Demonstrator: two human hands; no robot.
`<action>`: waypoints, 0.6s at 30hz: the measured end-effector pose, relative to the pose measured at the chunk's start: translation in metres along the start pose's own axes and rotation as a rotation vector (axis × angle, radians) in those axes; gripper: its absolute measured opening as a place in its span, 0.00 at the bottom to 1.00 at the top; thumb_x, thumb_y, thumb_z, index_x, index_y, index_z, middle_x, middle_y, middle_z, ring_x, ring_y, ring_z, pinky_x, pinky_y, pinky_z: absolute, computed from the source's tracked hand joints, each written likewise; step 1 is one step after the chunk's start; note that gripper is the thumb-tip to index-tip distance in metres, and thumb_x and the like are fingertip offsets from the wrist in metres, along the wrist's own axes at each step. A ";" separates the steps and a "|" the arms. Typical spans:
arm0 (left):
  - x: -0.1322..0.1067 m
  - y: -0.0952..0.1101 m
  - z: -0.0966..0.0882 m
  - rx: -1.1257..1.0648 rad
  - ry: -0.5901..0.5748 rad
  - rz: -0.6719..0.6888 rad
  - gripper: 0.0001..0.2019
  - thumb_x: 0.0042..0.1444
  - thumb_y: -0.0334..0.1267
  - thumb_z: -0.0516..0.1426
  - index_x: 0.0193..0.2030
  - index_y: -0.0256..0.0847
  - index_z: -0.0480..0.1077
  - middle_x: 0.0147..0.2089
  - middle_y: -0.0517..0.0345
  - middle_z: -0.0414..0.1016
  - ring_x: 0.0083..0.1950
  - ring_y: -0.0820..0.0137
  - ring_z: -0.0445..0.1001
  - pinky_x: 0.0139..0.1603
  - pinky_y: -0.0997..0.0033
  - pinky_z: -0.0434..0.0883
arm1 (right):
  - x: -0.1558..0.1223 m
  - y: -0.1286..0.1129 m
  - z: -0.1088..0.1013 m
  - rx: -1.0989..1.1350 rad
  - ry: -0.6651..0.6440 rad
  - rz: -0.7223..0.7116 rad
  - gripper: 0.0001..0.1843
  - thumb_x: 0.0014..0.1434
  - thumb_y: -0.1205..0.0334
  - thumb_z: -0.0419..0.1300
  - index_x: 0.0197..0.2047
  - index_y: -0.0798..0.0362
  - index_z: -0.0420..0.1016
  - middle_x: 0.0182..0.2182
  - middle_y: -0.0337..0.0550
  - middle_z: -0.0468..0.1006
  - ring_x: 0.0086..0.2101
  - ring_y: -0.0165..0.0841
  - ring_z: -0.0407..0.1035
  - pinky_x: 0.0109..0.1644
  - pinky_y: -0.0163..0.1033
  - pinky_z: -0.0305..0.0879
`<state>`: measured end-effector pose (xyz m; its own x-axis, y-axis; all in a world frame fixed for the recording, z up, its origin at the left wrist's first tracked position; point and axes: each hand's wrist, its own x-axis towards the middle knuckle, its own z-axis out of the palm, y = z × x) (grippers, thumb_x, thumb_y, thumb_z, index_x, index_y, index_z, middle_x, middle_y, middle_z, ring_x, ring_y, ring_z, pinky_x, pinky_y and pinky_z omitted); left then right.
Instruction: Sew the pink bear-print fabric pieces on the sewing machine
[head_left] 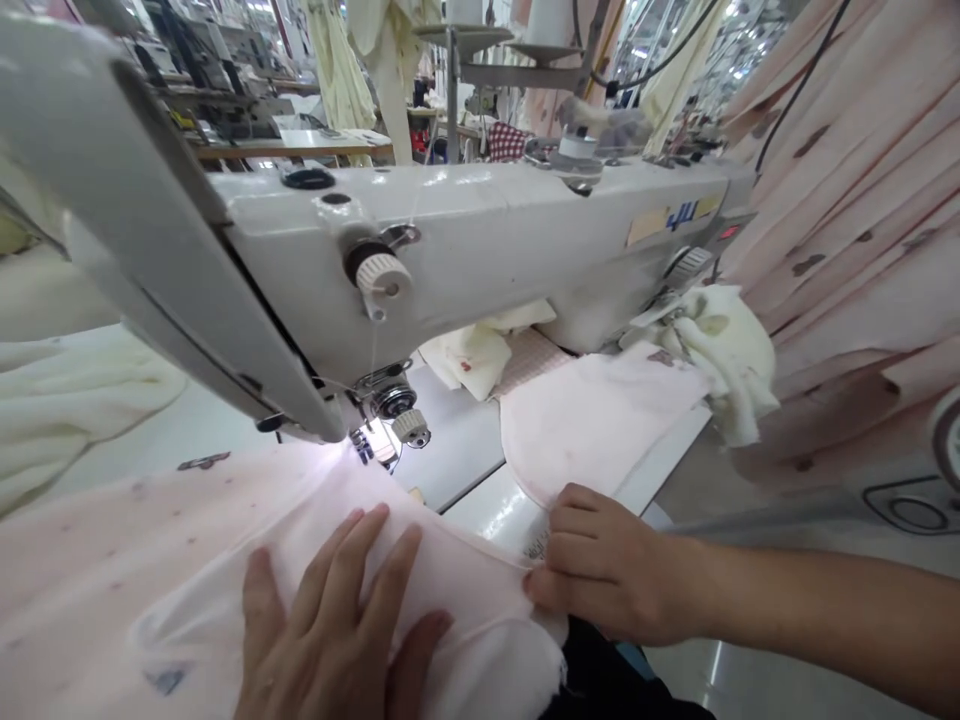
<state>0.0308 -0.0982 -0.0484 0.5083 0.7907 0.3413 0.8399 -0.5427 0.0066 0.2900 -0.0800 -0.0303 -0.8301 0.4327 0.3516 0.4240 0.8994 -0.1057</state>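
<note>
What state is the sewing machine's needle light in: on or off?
On. The needle light glows bright white under the sewing machine head and washes out the pink fabric just beneath it.

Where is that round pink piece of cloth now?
The round piece lies right of centre in the head view, on the machine bed, just beyond the right hand that pinches the pink cloth, between the needle and the cream bundle.

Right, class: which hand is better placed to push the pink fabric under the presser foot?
Probably the left hand: it lies flat on the pink fabric, straight in front of the presser foot. The right hand only pinches the fabric's edge, off to the side.
</note>
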 end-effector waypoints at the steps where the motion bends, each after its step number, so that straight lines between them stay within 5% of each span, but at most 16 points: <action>1: 0.000 0.000 0.000 0.008 0.008 0.006 0.20 0.56 0.45 0.50 0.54 0.41 0.61 0.57 0.39 0.66 0.55 0.49 0.66 0.59 0.29 0.42 | 0.000 0.000 0.000 0.006 -0.005 0.004 0.12 0.64 0.69 0.47 0.36 0.57 0.70 0.23 0.38 0.65 0.26 0.30 0.53 0.32 0.39 0.50; 5: -0.003 -0.002 0.002 0.037 -0.007 -0.016 0.23 0.56 0.47 0.49 0.56 0.39 0.61 0.58 0.37 0.65 0.55 0.49 0.66 0.58 0.28 0.44 | 0.004 0.002 -0.008 0.028 -0.071 0.026 0.12 0.63 0.70 0.47 0.37 0.57 0.71 0.25 0.41 0.69 0.27 0.30 0.57 0.32 0.39 0.52; 10: -0.004 -0.016 0.003 0.008 -0.031 0.012 0.26 0.56 0.50 0.51 0.58 0.41 0.59 0.61 0.40 0.63 0.59 0.50 0.63 0.58 0.32 0.51 | 0.015 0.008 -0.015 0.027 -0.053 -0.157 0.12 0.65 0.67 0.49 0.39 0.55 0.73 0.44 0.42 0.76 0.44 0.32 0.64 0.46 0.41 0.57; 18: 0.031 -0.095 -0.004 -0.096 -0.177 0.068 0.23 0.58 0.50 0.50 0.59 0.45 0.59 0.59 0.48 0.64 0.60 0.56 0.62 0.63 0.42 0.50 | 0.065 0.023 0.014 -0.009 -0.102 -0.242 0.09 0.64 0.65 0.52 0.44 0.55 0.72 0.47 0.39 0.75 0.39 0.31 0.65 0.40 0.40 0.58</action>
<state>-0.0340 -0.0232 -0.0350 0.5955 0.7845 0.1732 0.7852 -0.6139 0.0814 0.2413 -0.0306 -0.0227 -0.9398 0.2096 0.2700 0.2116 0.9771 -0.0220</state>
